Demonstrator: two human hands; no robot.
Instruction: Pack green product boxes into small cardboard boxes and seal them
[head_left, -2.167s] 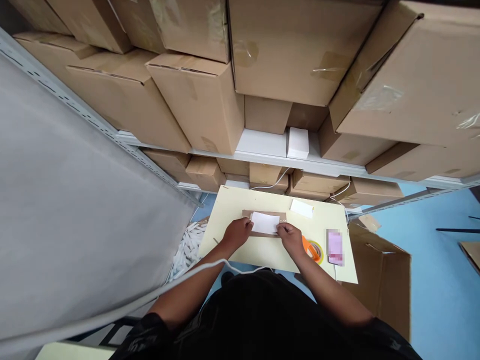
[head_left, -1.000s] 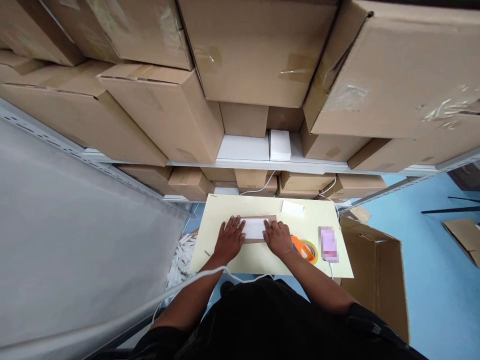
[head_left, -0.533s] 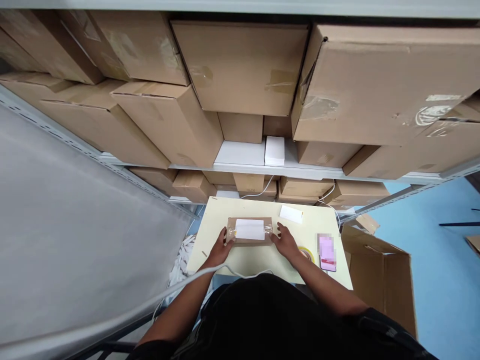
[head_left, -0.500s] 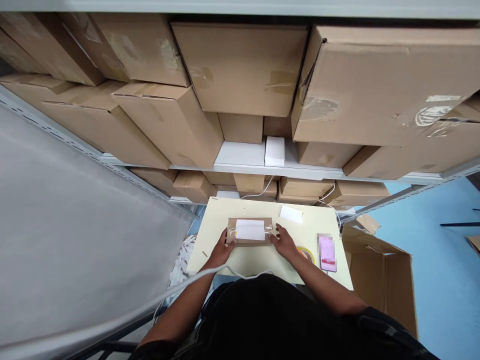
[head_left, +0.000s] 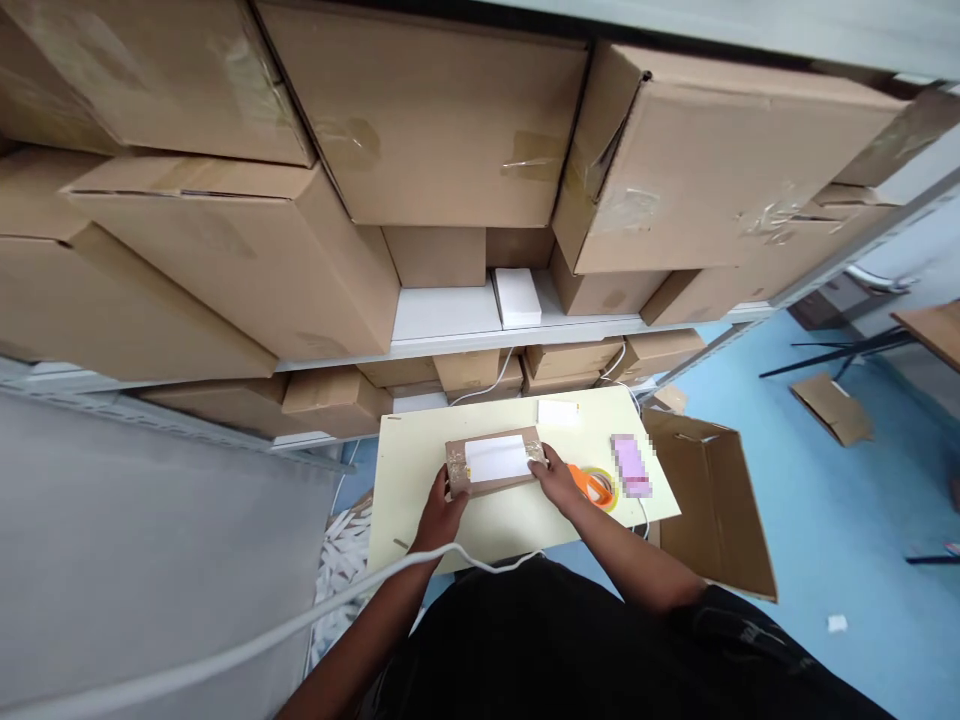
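Note:
A small brown cardboard parcel [head_left: 457,485] with a white label [head_left: 497,458] on top lies on the pale yellow table [head_left: 420,450]. My left hand [head_left: 442,512] grips the parcel's left end, fingers curled round its edge. At the parcel's right end, my right hand [head_left: 556,478] holds it with the fingers bent against its side. Both ends of the parcel look covered in shiny clear tape.
An orange tape dispenser with a yellowish tape roll [head_left: 597,486] and a pink phone [head_left: 630,465] lie right of my right hand. A white card [head_left: 558,413] lies behind. An open cardboard box [head_left: 712,500] stands right of the table. Shelves of stacked cartons [head_left: 420,120] rise behind. White strips [head_left: 337,560] litter the floor at left.
My hands went from pressing flat on the label to gripping the parcel's two ends. The view has swung to the right.

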